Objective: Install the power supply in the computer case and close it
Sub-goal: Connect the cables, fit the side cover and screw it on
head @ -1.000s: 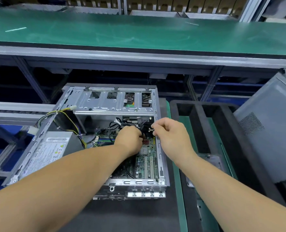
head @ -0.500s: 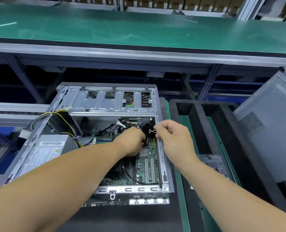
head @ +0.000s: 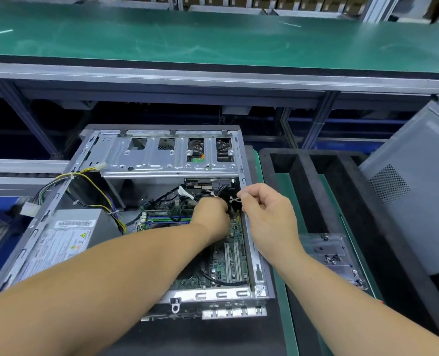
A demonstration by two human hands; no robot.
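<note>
An open metal computer case [head: 249,227] lies on its side on a black mat. A grey power supply [head: 66,237] with a white label sits in its left part, and yellow and black wires [head: 92,183] loop above it. My left hand [head: 210,214] reaches inside over the motherboard [head: 228,263], its fingers curled round a bundle of black cables [head: 200,194]. At the case's right wall, my right hand [head: 264,214] pinches a small white cable clip [head: 233,199]. The fingertips of both hands are partly hidden.
A grey side panel [head: 413,191] leans at the right. A black foam tray [head: 336,201] lies right of the case, with a clear plastic box of screws [head: 334,255] on it. A green-topped bench [head: 213,39] runs across the back.
The view has shifted slightly. Both hands stay at the same spot by the cables and the clip, with only small finger movements.
</note>
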